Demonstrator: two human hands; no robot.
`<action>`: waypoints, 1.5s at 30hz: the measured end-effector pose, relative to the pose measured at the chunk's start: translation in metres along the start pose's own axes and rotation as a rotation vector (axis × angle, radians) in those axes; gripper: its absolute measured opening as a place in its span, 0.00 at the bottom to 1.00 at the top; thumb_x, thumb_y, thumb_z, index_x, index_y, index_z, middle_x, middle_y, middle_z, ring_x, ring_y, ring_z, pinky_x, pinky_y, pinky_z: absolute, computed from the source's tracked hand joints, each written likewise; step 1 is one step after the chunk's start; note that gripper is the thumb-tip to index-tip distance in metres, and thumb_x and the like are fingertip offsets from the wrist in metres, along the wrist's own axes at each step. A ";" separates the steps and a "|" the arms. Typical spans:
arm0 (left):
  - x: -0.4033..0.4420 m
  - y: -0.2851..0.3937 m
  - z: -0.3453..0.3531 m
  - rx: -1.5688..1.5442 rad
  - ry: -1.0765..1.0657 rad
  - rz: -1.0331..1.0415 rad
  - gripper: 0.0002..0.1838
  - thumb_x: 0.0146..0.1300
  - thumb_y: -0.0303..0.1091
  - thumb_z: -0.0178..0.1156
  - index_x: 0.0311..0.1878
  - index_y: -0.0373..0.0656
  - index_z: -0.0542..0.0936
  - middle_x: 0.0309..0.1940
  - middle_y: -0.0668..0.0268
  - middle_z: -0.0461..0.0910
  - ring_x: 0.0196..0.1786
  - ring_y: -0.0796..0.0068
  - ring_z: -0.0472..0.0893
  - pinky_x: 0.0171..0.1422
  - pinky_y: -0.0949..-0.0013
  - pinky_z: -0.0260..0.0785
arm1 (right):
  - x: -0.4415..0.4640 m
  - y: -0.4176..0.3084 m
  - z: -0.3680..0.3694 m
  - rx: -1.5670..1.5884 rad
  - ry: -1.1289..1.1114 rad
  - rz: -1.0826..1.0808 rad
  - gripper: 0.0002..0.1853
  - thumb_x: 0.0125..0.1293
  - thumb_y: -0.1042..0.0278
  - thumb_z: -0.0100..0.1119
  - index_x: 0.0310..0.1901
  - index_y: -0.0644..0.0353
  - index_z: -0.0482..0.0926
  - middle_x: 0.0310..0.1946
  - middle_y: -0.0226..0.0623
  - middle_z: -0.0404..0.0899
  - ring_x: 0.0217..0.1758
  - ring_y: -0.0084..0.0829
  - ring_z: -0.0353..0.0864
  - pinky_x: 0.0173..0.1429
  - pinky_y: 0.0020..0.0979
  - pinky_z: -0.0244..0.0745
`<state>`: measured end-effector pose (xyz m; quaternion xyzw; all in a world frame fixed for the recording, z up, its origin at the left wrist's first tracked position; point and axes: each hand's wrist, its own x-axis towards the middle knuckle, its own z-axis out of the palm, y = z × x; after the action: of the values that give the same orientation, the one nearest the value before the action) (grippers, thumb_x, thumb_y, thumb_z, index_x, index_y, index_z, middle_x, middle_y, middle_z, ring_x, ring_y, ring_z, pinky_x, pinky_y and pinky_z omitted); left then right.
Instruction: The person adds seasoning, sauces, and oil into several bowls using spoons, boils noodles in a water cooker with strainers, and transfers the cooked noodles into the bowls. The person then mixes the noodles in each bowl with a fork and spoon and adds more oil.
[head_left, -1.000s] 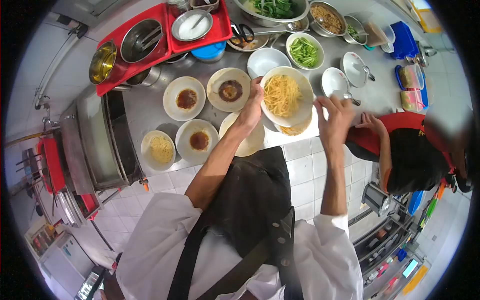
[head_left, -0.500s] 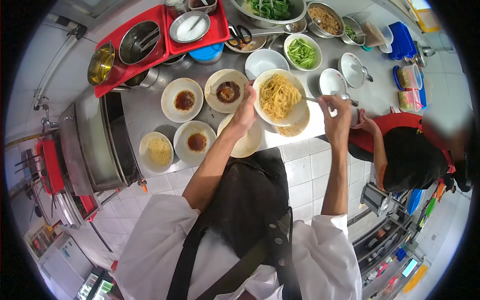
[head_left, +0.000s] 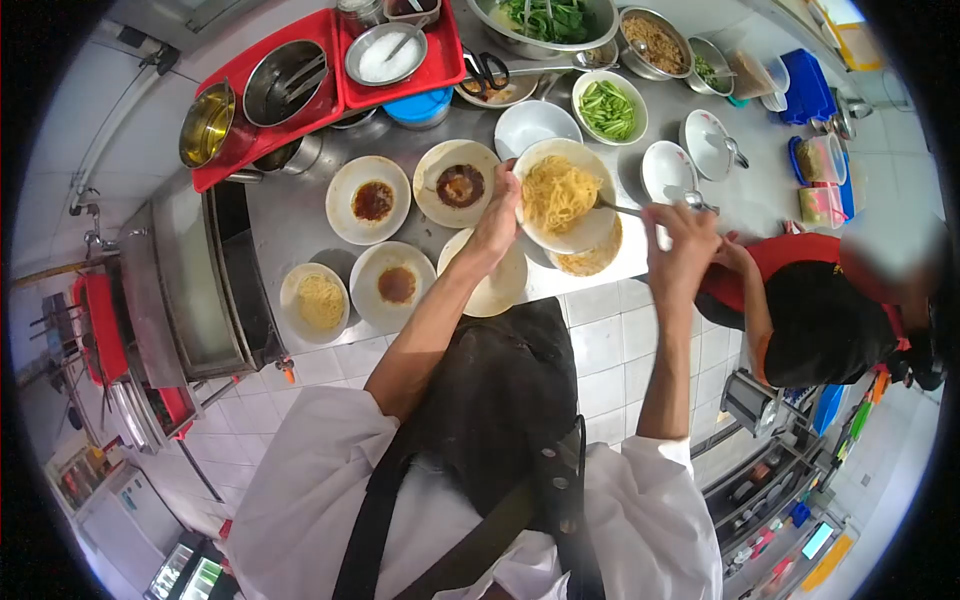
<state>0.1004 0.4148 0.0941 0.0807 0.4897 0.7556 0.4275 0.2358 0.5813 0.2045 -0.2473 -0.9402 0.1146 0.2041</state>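
Holds a pale bowl (head_left: 562, 240) of yellow noodles (head_left: 558, 192) toward 1 o'clock of mid-view, apparently lifted clear of the steel bench (head_left: 300, 210), with the left hand (head_left: 495, 220) at its 9 o'clock rim; can't make out the wrap of those fingers underneath. Pinches a metal utensil (head_left: 622, 208) in the right hand (head_left: 682, 250), fingertips narrow around the handle, far end buried in the noodles. Has sliced greens (head_left: 607, 110) at 1 o'clock from the bowl and a sauce bowl (head_left: 452, 153) just past 9. Could lose noodles over the rim through too sharp a lift, drop the bowl through a slip of the one-sided grip, or bump a co-worker's hand (head_left: 738, 258), at 3 o'clock from the right hand, through a wide swing. Points the utensil's buried end just past 9 o'clock, along a long axis running back to just past 3. Faces the round bowl's mouth upward, with no long axis.
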 end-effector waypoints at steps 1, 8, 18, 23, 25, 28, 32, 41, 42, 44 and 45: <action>-0.003 0.003 0.005 -0.036 -0.010 -0.007 0.30 0.75 0.59 0.34 0.73 0.53 0.52 0.71 0.66 0.59 0.73 0.69 0.62 0.75 0.58 0.58 | -0.003 0.001 0.017 -0.018 0.000 -0.050 0.05 0.61 0.65 0.67 0.34 0.56 0.85 0.25 0.31 0.77 0.36 0.34 0.70 0.45 0.42 0.61; 0.001 -0.003 -0.005 -0.017 -0.041 0.042 0.33 0.74 0.63 0.33 0.72 0.51 0.51 0.69 0.61 0.59 0.71 0.68 0.62 0.70 0.61 0.63 | -0.003 -0.001 -0.011 -0.161 0.033 -0.051 0.07 0.61 0.65 0.66 0.34 0.58 0.84 0.25 0.33 0.77 0.34 0.35 0.67 0.44 0.39 0.63; 0.003 0.000 0.002 0.011 -0.049 -0.030 0.33 0.74 0.64 0.31 0.73 0.54 0.50 0.70 0.62 0.58 0.73 0.68 0.61 0.70 0.57 0.64 | 0.000 0.000 -0.011 -0.132 -0.016 -0.092 0.05 0.60 0.65 0.66 0.33 0.54 0.85 0.28 0.31 0.80 0.34 0.36 0.70 0.45 0.37 0.63; 0.007 0.003 0.013 0.018 -0.071 -0.071 0.31 0.75 0.61 0.30 0.73 0.54 0.48 0.70 0.62 0.57 0.73 0.67 0.61 0.70 0.55 0.65 | -0.008 0.038 0.033 0.395 -0.078 0.157 0.06 0.59 0.65 0.67 0.33 0.58 0.84 0.23 0.32 0.77 0.30 0.36 0.69 0.49 0.41 0.62; 0.010 0.001 0.008 -0.035 -0.056 -0.065 0.31 0.75 0.61 0.29 0.73 0.54 0.48 0.70 0.61 0.58 0.72 0.67 0.62 0.70 0.54 0.64 | 0.001 0.024 -0.013 0.118 -0.037 0.017 0.05 0.57 0.65 0.68 0.32 0.56 0.84 0.24 0.28 0.76 0.32 0.34 0.69 0.48 0.39 0.61; 0.012 0.006 0.014 -0.022 -0.021 -0.087 0.30 0.76 0.60 0.31 0.73 0.56 0.50 0.70 0.64 0.60 0.72 0.68 0.63 0.71 0.57 0.64 | 0.009 0.004 -0.046 -0.334 0.056 -0.125 0.05 0.57 0.63 0.67 0.34 0.50 0.85 0.31 0.25 0.79 0.42 0.34 0.71 0.48 0.40 0.61; 0.038 0.005 0.040 -0.004 -0.047 -0.158 0.28 0.77 0.57 0.31 0.73 0.56 0.52 0.70 0.65 0.60 0.72 0.68 0.64 0.71 0.55 0.64 | 0.012 0.041 -0.011 -0.230 0.004 -0.077 0.04 0.59 0.63 0.65 0.33 0.50 0.85 0.32 0.29 0.79 0.43 0.37 0.72 0.48 0.40 0.62; 0.168 0.014 0.161 0.358 -0.060 -0.068 0.33 0.74 0.61 0.31 0.68 0.43 0.57 0.62 0.53 0.68 0.56 0.61 0.79 0.38 0.58 0.81 | 0.056 0.121 -0.038 -0.364 0.220 0.086 0.06 0.62 0.63 0.62 0.32 0.53 0.83 0.32 0.29 0.77 0.40 0.36 0.71 0.45 0.40 0.62; 0.192 0.012 0.177 0.481 -0.087 -0.085 0.33 0.74 0.61 0.31 0.69 0.44 0.55 0.62 0.51 0.69 0.55 0.58 0.79 0.36 0.58 0.81 | 0.064 0.129 -0.037 -0.360 0.301 0.136 0.06 0.63 0.63 0.61 0.32 0.54 0.83 0.32 0.29 0.77 0.40 0.37 0.71 0.46 0.40 0.62; 0.229 0.010 0.210 0.613 -0.118 -0.104 0.34 0.74 0.61 0.31 0.71 0.45 0.54 0.61 0.49 0.70 0.53 0.55 0.80 0.34 0.58 0.82 | 0.079 0.155 -0.029 -0.276 0.438 0.130 0.06 0.62 0.64 0.61 0.32 0.54 0.82 0.32 0.29 0.77 0.41 0.37 0.70 0.46 0.40 0.61; 0.245 0.008 0.227 0.717 -0.086 -0.120 0.33 0.74 0.60 0.31 0.72 0.47 0.53 0.61 0.48 0.71 0.53 0.52 0.80 0.34 0.56 0.82 | 0.086 0.169 -0.020 -0.275 0.449 0.141 0.06 0.62 0.64 0.61 0.32 0.54 0.82 0.32 0.29 0.77 0.41 0.37 0.70 0.46 0.40 0.61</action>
<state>0.0668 0.7438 0.1431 0.2283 0.7089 0.5055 0.4357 0.2469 0.7717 0.1973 -0.3569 -0.8587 -0.0581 0.3633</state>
